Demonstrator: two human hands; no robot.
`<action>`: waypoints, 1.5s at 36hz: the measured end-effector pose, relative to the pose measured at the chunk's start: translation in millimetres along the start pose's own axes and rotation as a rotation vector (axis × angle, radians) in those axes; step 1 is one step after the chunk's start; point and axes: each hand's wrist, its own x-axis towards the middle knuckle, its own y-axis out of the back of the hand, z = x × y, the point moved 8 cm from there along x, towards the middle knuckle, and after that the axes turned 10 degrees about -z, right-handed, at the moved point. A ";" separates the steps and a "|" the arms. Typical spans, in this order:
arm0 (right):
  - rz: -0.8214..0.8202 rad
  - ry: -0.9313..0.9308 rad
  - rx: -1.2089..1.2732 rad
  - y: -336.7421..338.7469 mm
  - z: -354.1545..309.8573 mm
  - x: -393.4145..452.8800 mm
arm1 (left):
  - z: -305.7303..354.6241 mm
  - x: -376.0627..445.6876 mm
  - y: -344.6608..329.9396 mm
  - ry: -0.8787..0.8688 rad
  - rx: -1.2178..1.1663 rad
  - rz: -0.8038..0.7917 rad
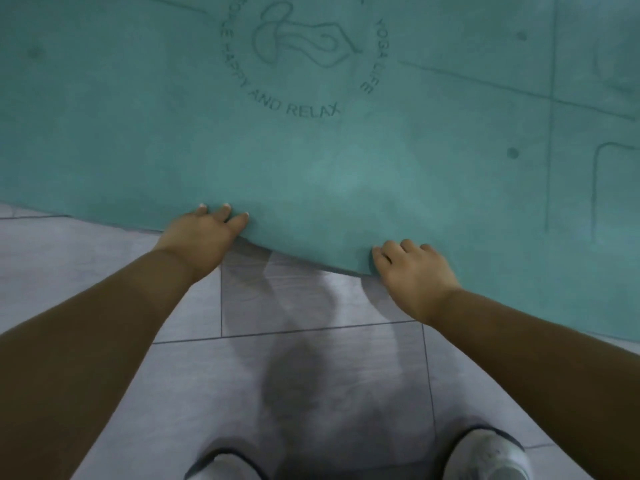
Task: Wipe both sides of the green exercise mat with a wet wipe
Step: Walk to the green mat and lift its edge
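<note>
A: Right, head view only. Green exercise mat (346, 161) fills the upper half of the frame; its near edge runs from mid left down toward lower right over the grey tiled floor (311, 375).

B: Hands?

A: Both grip that near edge. Left hand (204, 233) at centre left, fingers curled over the top face, thumb hidden under. Right hand (412, 268) right of centre, fingers curled over the edge likewise. The edge between them is raised off the tiles, with shadow under it.

B: Wet wipe?

A: Not visible. Cannot tell where it is.

B: So the step is a flip?

A: Looks like it, judging by the grip. To do it well: lift both hands evenly, keep them well apart so the sheet doesn't fold on itself, then lay it flat.

B: Material?

A: Thin, flexible sheet, matte, faintly grained. Debossed round logo (298, 57) at upper centre, reading "AND RELAX", plus alignment lines at right. Floor tiles smooth, streaked grey. White shoes (488, 455) at the bottom edge.
</note>
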 end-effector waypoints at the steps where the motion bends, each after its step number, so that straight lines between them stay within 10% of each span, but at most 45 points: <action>1: 0.014 -0.005 -0.007 3.5 2.2 -2.5 | -0.1 -2.4 1.6 0.001 0.011 0.005; 17: 0.079 -0.190 -0.024 26.1 47.0 -91.7 | 62.8 -95.5 22.5 -0.116 0.095 0.069; 24: -0.054 -0.355 0.034 17.0 61.4 -144.2 | 95.2 -141.5 33.5 -0.209 0.103 0.479; 41: 0.326 -0.505 0.177 45.8 25.9 -373.9 | 239.3 -348.4 14.1 -0.085 -0.067 0.525; 54: 0.241 -0.461 0.193 -12.9 45.3 -412.9 | 332.0 -343.7 26.6 -0.138 0.062 0.504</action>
